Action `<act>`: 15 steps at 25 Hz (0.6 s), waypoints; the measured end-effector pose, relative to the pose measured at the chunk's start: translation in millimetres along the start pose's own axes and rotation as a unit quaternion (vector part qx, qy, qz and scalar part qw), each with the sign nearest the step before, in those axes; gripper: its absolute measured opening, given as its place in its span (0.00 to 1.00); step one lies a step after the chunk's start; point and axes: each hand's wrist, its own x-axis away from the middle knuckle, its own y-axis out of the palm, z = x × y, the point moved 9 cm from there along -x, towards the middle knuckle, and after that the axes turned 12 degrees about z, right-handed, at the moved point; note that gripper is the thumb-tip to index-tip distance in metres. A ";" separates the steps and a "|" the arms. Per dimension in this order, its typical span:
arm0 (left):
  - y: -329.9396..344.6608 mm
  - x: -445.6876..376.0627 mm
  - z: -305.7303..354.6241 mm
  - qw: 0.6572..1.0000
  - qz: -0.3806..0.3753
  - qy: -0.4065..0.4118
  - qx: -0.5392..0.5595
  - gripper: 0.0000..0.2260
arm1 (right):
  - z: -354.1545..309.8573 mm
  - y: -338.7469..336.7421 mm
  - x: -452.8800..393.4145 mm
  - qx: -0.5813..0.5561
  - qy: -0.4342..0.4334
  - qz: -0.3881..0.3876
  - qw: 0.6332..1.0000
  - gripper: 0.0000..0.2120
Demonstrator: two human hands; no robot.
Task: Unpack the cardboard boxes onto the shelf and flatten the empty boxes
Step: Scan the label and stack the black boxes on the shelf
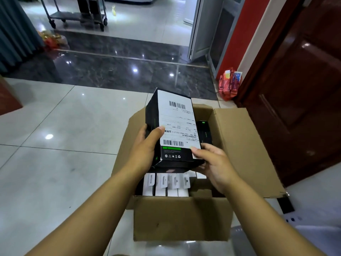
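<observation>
An open brown cardboard box (181,218) stands on the tiled floor, flaps spread out. Above it I hold a black product box (173,130) with a white barcode label, tilted away from me. My left hand (145,146) grips its left side, thumb on the label. My right hand (212,163) holds its lower right corner, fingers curled under it. Inside the carton stand several white packages with hang tabs (171,183) in a row, and another black box (203,132) lies at the far right.
A dark wooden door (299,89) stands at the right, with a red plastic bag (228,84) at its foot. A metal trolley (77,13) is far back on the glossy floor. Grey curtains (16,32) hang at the left. White packaging (302,228) lies at the lower right.
</observation>
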 end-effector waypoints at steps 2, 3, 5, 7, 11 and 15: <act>9.1 9.7 20.8 1.000 0.010 -0.005 -0.003 0.14 | -18.0 -7.4 10.6 -0.006 0.013 0.012 1.000 0.06; 14.0 16.0 31.1 1.000 0.014 -0.010 -0.005 0.14 | -27.1 -11.3 17.5 -0.012 0.025 0.018 0.999 0.06; 22.5 32.4 52.4 0.999 0.023 -0.031 -0.004 0.16 | -45.8 -16.0 34.8 -0.026 0.055 0.020 0.998 0.06; 28.3 51.6 69.9 0.998 0.031 -0.054 -0.009 0.21 | -60.9 -17.5 54.2 -0.047 0.088 0.011 0.995 0.13; 30.8 99.7 110.7 0.994 0.044 -0.098 -0.016 0.20 | -94.1 -15.0 106.4 -0.069 0.142 -0.005 0.987 0.26; 31.6 144.0 150.8 0.990 0.030 -0.135 -0.032 0.17 | -137.4 -17.5 153.7 -0.048 0.123 0.020 0.991 0.17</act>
